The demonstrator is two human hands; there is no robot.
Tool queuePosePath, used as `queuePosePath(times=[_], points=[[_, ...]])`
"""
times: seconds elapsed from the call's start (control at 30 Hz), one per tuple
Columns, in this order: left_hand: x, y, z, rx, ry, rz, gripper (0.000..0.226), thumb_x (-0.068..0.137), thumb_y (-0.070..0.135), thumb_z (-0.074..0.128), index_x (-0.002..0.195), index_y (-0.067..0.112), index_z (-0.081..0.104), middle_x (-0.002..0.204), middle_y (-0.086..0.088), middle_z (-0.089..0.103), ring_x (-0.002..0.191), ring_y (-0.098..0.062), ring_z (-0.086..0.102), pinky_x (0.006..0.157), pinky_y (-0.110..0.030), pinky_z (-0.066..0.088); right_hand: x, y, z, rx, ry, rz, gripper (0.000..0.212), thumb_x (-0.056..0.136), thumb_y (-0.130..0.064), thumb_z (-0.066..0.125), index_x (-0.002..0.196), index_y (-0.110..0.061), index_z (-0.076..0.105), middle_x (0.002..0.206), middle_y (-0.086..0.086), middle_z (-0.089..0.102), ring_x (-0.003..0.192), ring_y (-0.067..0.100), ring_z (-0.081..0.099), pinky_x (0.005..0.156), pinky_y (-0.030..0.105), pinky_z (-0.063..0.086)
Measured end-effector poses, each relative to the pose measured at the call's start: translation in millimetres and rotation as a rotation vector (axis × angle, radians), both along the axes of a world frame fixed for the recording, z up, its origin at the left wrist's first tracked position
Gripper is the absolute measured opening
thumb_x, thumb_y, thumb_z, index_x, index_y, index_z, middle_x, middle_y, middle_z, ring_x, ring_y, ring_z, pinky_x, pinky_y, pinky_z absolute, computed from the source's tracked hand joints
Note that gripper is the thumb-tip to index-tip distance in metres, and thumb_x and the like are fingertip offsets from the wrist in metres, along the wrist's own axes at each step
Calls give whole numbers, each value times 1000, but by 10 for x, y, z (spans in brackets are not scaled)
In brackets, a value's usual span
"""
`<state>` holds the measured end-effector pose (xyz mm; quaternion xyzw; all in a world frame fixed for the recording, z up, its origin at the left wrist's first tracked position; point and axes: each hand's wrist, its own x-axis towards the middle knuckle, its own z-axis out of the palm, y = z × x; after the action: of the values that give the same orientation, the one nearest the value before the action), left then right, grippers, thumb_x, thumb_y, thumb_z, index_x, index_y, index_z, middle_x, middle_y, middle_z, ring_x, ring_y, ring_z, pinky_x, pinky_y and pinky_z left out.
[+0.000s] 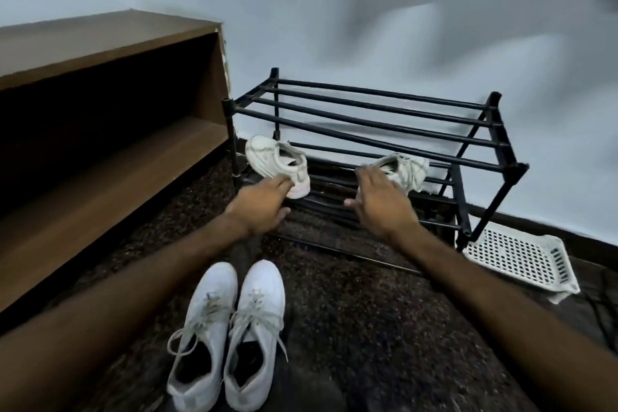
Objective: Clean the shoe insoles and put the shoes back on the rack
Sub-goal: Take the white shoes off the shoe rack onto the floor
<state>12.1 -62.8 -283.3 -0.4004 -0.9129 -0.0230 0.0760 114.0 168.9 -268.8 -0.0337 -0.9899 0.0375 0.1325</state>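
Observation:
A black metal shoe rack (pixel 384 130) stands against the wall. On its lower shelf sit two small off-white shoes. My left hand (pixel 264 204) grips the heel of the left small shoe (pixel 274 160), which is tilted. My right hand (pixel 378 201) hovers with fingers spread just in front of the right small shoe (pixel 406 169), partly covering it. A pair of larger white laced sneakers (pixel 227 328) stands side by side on the floor in front of me, toes toward the rack.
A brown wooden shelf unit (pixel 100 130) lies to the left of the rack. A white perforated plastic tray (pixel 521 257) rests on the floor at the rack's right foot. The floor is dark speckled stone (pixel 368 328).

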Motion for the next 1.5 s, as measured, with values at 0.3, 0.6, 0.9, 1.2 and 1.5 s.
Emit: queuePosePath(times=[0.3, 0.6, 0.9, 1.2, 1.5], points=[[-613, 607, 7, -70, 3, 164, 63, 87, 34, 59, 141, 12, 35, 148, -7, 36, 128, -30, 44, 93, -48, 48, -433, 399, 27, -110, -193, -198, 57, 88, -41, 58, 129, -6, 41, 127, 17, 55, 119, 33, 51, 93, 45, 47], [-943, 732, -303, 8, -106, 314, 44, 82, 42, 69, 109, 10, 56, 118, -16, 61, 106, -35, 60, 85, -40, 48, -436, 433, -269, -5, -124, -169, 51, 89, -37, 63, 124, -1, 54, 130, 16, 49, 125, 31, 37, 93, 42, 44], [-25, 534, -101, 324, 5, 52, 21, 84, 29, 68, 95, 13, 61, 102, -11, 66, 97, -35, 62, 72, -40, 48, 182, 449, -214, 76, 69, -28, 31, 88, -32, 65, 105, -7, 64, 114, 10, 57, 109, 29, 50, 83, 38, 44], [1665, -10, -846, 144, -95, -208, 31, 80, 28, 58, 111, 23, 57, 101, -3, 64, 79, -24, 67, 56, -33, 52, 1580, -304, -754, 118, 135, 162, 31, 76, -37, 47, 86, -12, 63, 87, 7, 59, 85, 24, 45, 77, 32, 33], [2359, -197, -1777, -227, -217, -288, 40, 55, 30, 82, 89, 28, 62, 99, 8, 62, 70, -13, 65, 37, -22, 37, 2228, -430, -1862, 19, -73, 184, 18, 71, -33, 47, 71, -20, 60, 79, -2, 57, 77, 19, 47, 71, 29, 39]])
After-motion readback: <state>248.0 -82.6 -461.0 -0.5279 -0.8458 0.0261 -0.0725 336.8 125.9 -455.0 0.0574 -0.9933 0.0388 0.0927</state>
